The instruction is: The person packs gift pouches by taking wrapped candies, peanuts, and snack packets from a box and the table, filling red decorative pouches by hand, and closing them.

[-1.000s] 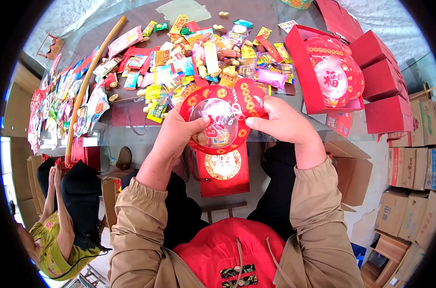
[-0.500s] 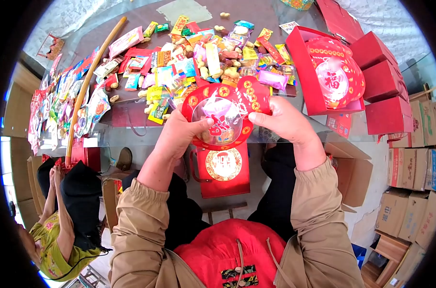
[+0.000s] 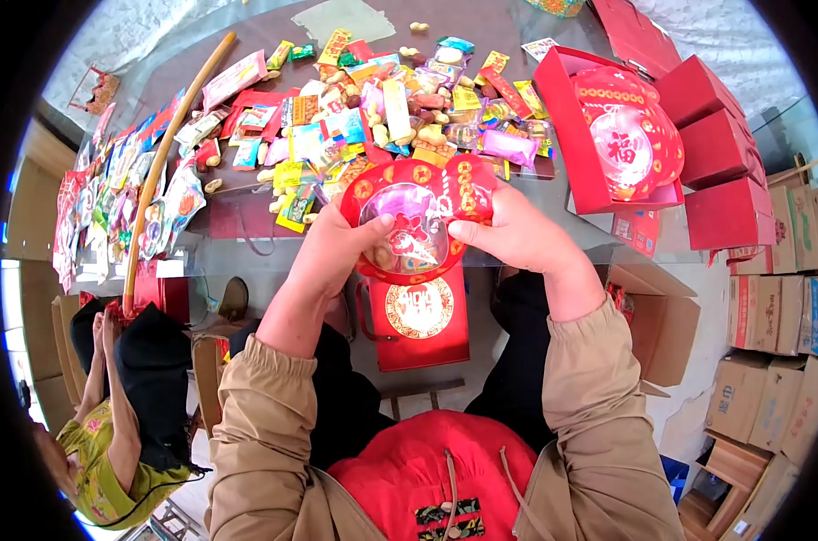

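Observation:
Between my two hands I hold a red candy bag point(image 3: 407, 272) with gold coin prints and a clear round window, through which wrapped pieces show. My left hand point(image 3: 338, 242) grips its left edge, thumb on the window. My right hand point(image 3: 520, 233) pinches the upper right part, its thumb lying across the front. Just beyond the bag spreads a pile of wrapped candies and peanuts point(image 3: 400, 113) on the table. Under the bag, below the table's edge, stands a red gift box point(image 3: 424, 347) with a round gold emblem.
On the right, an open red box point(image 3: 562, 135) holds a stack of similar bags point(image 3: 630, 149). Several closed red boxes point(image 3: 715, 153) stand beside it. A wooden stick point(image 3: 170, 135) lies across candy packets on the left. Another person point(image 3: 111, 451) sits at lower left. Cardboard cartons point(image 3: 760, 316) line the right.
My right hand has moved slightly left and down along the bag's edge. The bag's upper right part has folded inward a little, and my left thumb has shifted slightly.

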A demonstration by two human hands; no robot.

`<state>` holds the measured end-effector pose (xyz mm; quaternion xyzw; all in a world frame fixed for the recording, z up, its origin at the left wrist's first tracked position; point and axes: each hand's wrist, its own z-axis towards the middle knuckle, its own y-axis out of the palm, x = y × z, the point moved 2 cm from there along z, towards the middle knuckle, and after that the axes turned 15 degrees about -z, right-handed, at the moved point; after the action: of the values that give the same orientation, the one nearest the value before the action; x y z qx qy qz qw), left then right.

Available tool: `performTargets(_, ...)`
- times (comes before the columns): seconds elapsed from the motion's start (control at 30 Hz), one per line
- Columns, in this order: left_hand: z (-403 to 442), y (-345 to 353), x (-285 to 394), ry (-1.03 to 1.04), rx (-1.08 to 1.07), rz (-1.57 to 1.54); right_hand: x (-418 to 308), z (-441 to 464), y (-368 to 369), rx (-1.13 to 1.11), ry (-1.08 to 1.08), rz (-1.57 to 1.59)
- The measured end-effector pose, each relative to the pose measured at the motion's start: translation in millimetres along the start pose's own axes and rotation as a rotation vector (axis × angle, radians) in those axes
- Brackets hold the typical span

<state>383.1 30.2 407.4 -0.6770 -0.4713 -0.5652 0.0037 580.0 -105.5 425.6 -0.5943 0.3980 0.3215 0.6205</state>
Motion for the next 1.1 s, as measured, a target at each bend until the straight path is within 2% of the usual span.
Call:
performTargets(0.17,3,2,-5,0.037,-0.001,-0.042,-4,-1,-11,-0.081,0.138,0.004)
performTargets(0.3,0,12,-4,0.096,0.030,-0.037,0,-1,-7,-0.072,0.094,0.096)
performTargets(0.5,0,2,-5,0.007,-0.035,0.023,1,-3,-7,-0.081,0.128,0.170)
performTargets(0.57,1,5,-7,0.056,-0.056,-0.015,-1,-4,-8,-0.067,0.137,0.178)
performTargets(0.67,2,5,-8,0.081,-0.055,-0.020,-1,-3,-11,-0.082,0.145,0.005)
performTargets(0.9,-3,16,-5,0.138,0.017,-0.037,1,-4,-5,-0.099,0.049,0.152)
performTargets(1.0,-8,5,1,-0.054,-0.029,0.106,-2,-8,-3,-0.117,0.032,0.204)
performTargets(1.1,-11,5,-8,-0.005,-0.041,0.057,-11,-12,-8,-0.174,0.021,0.205)
